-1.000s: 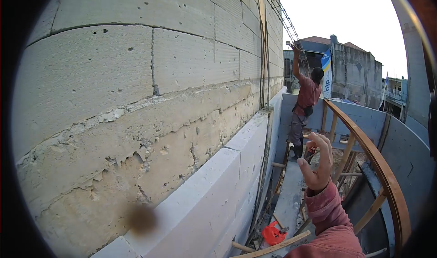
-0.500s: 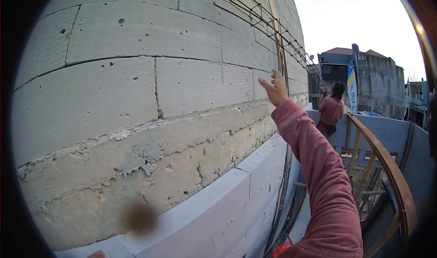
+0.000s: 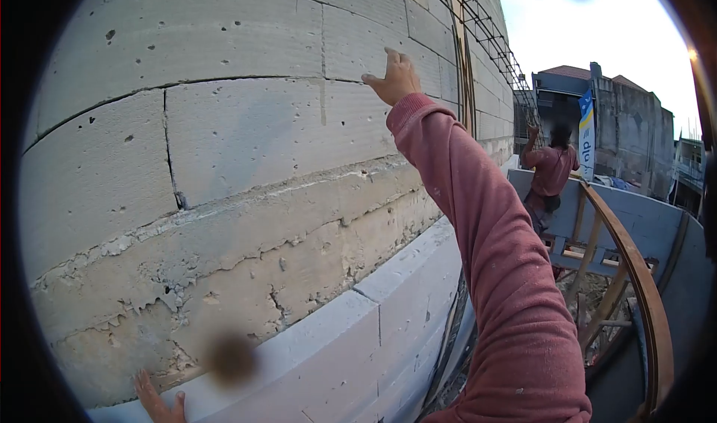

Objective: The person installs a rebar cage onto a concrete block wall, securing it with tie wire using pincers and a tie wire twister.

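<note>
Right grip (image 3: 398,84) has risen, below-left of the rebar cage (image 3: 482,26).

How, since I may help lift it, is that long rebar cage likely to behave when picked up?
The rebar cage would probably flex somewhat, being long and slender. Its open, thin-barred build suggests it's light for its bulk; those gaps might snag.

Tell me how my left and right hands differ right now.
Your right hand is raised high before the block wall; your left hand is low, by the white ledge. The right hand shows with its reddish sleeve; the left hand is cut off at the picture's bottom edge. Both are bare, thumbs spread.
</note>
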A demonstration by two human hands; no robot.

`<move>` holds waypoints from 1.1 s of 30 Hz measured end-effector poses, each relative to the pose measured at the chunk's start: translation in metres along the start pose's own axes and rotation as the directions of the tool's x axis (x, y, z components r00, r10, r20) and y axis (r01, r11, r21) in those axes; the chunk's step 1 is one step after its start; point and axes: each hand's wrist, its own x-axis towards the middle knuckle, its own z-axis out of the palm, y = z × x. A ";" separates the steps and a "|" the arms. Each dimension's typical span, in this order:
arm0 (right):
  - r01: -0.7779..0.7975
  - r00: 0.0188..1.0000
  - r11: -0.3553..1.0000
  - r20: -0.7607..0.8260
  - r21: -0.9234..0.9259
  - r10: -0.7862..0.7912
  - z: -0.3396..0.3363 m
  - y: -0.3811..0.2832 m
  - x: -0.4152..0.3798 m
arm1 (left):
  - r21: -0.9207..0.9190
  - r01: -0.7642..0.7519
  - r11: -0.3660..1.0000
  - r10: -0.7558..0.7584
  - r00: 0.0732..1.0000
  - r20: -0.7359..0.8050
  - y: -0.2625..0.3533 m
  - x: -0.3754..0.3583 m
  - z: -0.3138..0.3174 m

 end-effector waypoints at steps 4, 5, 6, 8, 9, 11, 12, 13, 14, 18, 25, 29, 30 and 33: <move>0.075 0.996 0.990 -0.048 0.122 -0.070 0.016 0.004 0.020 | 0.315 -0.332 0.889 0.399 0.899 -0.181 0.020 0.012 -0.021; 0.096 0.994 0.980 -0.064 0.172 -0.086 0.016 0.003 0.024 | 0.215 -0.190 0.958 0.213 0.973 -0.089 0.020 0.010 -0.020; 0.114 0.993 0.976 -0.036 0.188 -0.109 0.012 0.000 0.024 | 0.127 -0.035 0.991 0.031 0.999 0.032 0.017 0.007 -0.016; 0.134 0.989 0.969 0.033 0.209 -0.144 0.013 -0.012 0.020 | 0.069 0.114 0.991 -0.123 0.981 0.151 0.008 0.001 -0.010; 0.179 0.979 0.959 0.057 0.218 -0.196 0.019 -0.017 0.017 | 0.073 0.093 0.993 -0.102 0.986 0.131 0.004 0.001 -0.007; 0.238 0.941 0.948 0.192 0.214 -0.279 0.026 -0.029 0.004 | 0.076 0.061 0.995 -0.071 0.989 0.128 -0.003 0.002 0.001; 0.259 0.903 0.943 0.295 0.211 -0.314 0.028 -0.035 -0.002 | 0.079 0.061 0.995 -0.071 0.989 0.133 -0.006 0.002 0.003; 0.200 0.859 0.944 0.418 0.261 -0.298 0.039 -0.040 -0.007 | 0.084 0.069 0.994 -0.079 0.988 0.130 -0.008 0.004 0.003; 0.139 0.796 0.940 0.530 0.311 -0.293 0.051 -0.044 -0.012 | 0.112 -0.085 0.990 0.080 0.996 0.046 -0.007 0.007 0.003; 0.262 0.860 0.956 0.419 0.132 -0.293 0.072 -0.050 -0.047 | 0.113 -0.064 0.992 0.058 0.997 0.050 -0.002 0.006 0.002; 0.252 0.896 0.950 0.327 0.186 -0.302 0.050 -0.020 -0.036 | 0.098 0.080 0.992 -0.092 0.988 0.121 -0.005 0.001 0.006; 0.363 0.918 0.929 0.142 0.072 -0.370 0.027 0.002 -0.032 | 0.111 0.117 0.987 -0.132 0.982 0.135 0.000 0.001 0.004; 0.370 0.922 0.928 0.107 0.045 -0.373 0.019 0.005 -0.029 | 0.105 0.112 0.988 -0.126 0.984 0.130 -0.001 0.001 0.004; 0.364 0.929 0.930 -0.055 -0.055 -0.367 -0.010 0.013 -0.018 | 0.057 0.103 0.993 -0.109 0.988 0.110 -0.003 0.001 0.004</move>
